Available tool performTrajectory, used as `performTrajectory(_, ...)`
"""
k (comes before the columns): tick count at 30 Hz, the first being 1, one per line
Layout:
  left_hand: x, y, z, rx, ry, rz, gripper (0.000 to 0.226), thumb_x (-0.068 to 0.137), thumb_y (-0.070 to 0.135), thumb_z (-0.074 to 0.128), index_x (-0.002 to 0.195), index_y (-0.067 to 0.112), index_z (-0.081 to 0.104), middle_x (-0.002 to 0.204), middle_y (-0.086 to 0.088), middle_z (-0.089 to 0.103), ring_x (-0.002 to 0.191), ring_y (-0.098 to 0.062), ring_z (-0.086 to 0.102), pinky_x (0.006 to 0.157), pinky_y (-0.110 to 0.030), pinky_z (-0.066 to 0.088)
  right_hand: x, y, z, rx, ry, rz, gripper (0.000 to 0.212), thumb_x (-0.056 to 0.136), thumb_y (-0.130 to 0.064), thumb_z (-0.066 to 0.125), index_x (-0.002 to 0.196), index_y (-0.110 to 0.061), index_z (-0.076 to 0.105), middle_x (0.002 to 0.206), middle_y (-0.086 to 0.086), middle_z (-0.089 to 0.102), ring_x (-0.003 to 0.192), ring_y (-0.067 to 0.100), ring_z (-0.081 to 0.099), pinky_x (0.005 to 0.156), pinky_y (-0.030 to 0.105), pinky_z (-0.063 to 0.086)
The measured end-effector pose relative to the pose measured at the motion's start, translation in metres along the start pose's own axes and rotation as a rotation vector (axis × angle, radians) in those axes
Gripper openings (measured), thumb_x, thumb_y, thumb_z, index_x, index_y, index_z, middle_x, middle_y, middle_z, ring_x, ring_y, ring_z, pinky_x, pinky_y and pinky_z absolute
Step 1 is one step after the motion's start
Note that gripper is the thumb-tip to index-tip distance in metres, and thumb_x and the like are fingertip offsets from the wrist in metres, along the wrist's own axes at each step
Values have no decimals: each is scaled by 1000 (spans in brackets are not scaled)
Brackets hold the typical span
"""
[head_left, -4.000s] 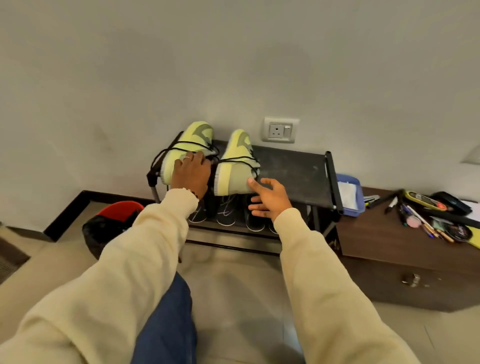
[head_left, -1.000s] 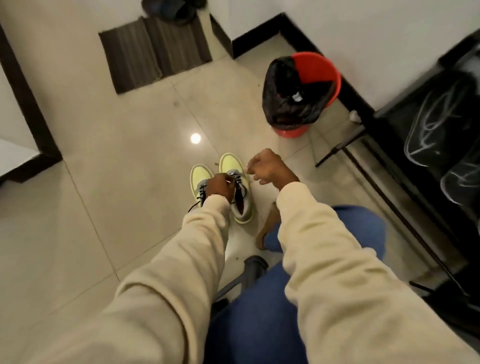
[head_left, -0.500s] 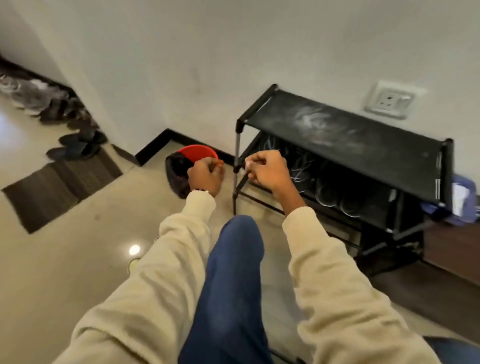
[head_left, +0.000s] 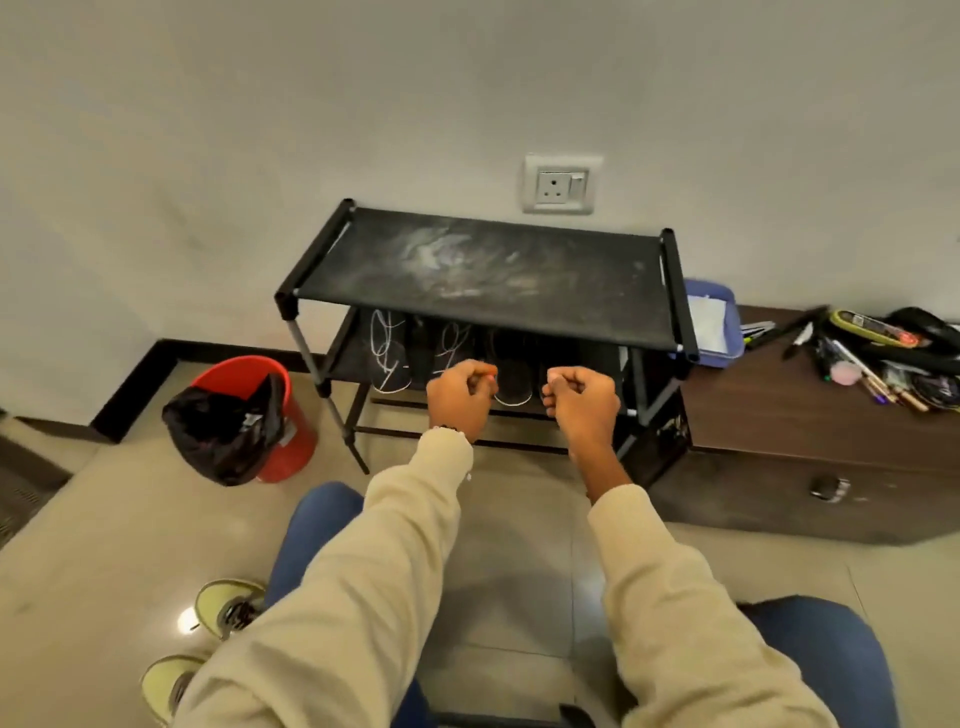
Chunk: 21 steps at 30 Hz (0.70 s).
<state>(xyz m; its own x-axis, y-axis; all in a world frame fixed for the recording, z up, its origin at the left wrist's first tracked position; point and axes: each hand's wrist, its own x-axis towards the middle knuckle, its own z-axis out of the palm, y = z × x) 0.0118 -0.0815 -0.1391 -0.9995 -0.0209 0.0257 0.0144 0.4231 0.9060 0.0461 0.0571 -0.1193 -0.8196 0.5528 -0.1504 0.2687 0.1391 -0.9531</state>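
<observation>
Long cream sleeves, loose and softly creased, left sleeve (head_left: 363, 597) with a ribbed cuff, thin beaded bracelet (head_left: 447, 428) just behind the left hand (head_left: 460, 397), right sleeve (head_left: 675, 613) ending higher up the forearm, blue denim trousers (head_left: 311, 530).

A black shoe rack (head_left: 483, 270) stands on the tiled floor (head_left: 130, 519), its top dusty; what appear to be dark shoes (head_left: 511, 371) line its lower shelf; pale green sneakers (head_left: 228, 605) and a red bin (head_left: 297, 431) share the floor.
</observation>
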Motion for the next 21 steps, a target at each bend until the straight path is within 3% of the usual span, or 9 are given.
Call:
performTrajectory(4,25,-29,44,-119,-87,-445,11,86,16,65,75,18,66,84,-14,73,72,-29,68,79,-44,58,45,51,2,-18,91,268,11,85,-18,65,74,-20,68,81,8,71,81,24,68,79,44,57)
performTrajectory(7,44,-54,68,-128,-102,-657,21,76,36,70,69,17,66,85,-12,72,83,-31,70,84,-41,57,67,75,10,-36,107,428,17,85,-27,68,92,-11,70,94,11,71,89,26,67,84,41,56)
performTrajectory(10,67,-70,92,-218,-94,-827,58,62,52,74,100,11,61,102,-15,70,88,-32,70,82,-43,58,93,98,20,43,171,565,36,79,-35,73,105,-11,66,100,9,69,93,27,66,85,43,55)
performTrajectory(13,81,-67,106,-495,-23,-986,55,82,36,74,122,8,48,111,-17,65,92,-30,68,79,-41,57,111,112,25,177,191,660,37,74,-41,77,98,-16,65,97,7,68,91,27,65,83,44,55)
performTrajectory(15,88,-71,112,-563,-32,-1041,55,87,31,70,128,4,46,118,-18,64,100,-29,67,76,-39,54,120,114,27,264,198,689,26,74,-34,79,85,-17,62,88,6,69,81,25,69,76,40,58)
performTrajectory(18,84,-75,112,-481,-117,-951,46,93,19,63,130,-4,49,124,-20,62,107,-28,65,53,-21,54,121,113,29,312,192,717,19,77,-14,77,90,-9,63,87,10,70,74,23,70,69,36,60)
performTrajectory(21,73,-69,105,-504,-75,-912,41,90,5,63,127,-8,50,121,-24,61,107,-33,64,55,-22,57,111,109,26,309,148,710,18,80,-5,72,95,-4,62,85,11,69,63,18,66,64,33,60)
